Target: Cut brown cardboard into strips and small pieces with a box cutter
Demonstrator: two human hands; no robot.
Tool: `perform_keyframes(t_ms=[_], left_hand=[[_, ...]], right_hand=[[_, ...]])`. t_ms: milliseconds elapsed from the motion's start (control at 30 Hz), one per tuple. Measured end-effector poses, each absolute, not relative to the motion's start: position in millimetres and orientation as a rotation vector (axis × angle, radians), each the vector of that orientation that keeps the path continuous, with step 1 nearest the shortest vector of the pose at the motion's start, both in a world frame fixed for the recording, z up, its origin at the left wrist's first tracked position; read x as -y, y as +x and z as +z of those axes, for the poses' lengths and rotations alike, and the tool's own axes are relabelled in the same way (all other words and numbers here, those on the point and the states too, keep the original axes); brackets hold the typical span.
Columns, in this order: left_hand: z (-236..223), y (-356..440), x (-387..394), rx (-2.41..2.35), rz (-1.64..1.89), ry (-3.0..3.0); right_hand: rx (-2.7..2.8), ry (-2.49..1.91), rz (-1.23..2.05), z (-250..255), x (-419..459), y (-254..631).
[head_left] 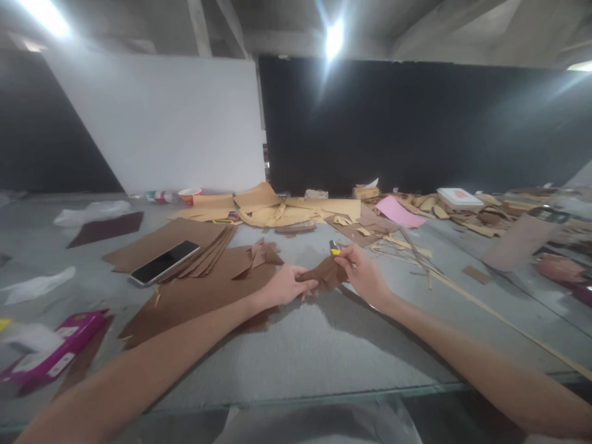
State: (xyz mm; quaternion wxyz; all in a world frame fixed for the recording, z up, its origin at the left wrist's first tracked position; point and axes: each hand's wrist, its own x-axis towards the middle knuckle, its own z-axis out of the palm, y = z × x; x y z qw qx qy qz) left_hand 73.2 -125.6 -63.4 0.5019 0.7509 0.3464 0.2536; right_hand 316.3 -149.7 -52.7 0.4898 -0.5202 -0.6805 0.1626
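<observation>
My left hand [289, 285] pinches the left end of a small brown piece of sheet material [327, 272], possibly leather. The piece is bent and creased, raised a little over the grey table. Thumb and fingers of my right hand [365, 274] close on its other end. Just beyond my right fingertips shows a yellow and dark object [334, 248], perhaps a cutter; whether my hand touches it I cannot tell. Left of my hands lie large brown sheets [185, 311], with small brown pieces [259, 258] on top.
A phone [166, 262] rests on stacked brown sheets at left. Nearer stands a magenta object [60, 351]. Tan sheets [300, 211], a pink sheet [400, 211], thin strips [462, 293] and a white box [459, 198] lie across the back and right. The table's front edge [300, 399] is close.
</observation>
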Motion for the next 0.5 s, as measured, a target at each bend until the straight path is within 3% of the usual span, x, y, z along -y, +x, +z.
perform_keyframes(t_ms=[500], left_hand=[[-59.2, 75.6, 127.7, -0.859, 0.627, 1.813]], right_hand=[[1.697, -1.246, 0.324, -55.4, 147.2, 318.5]])
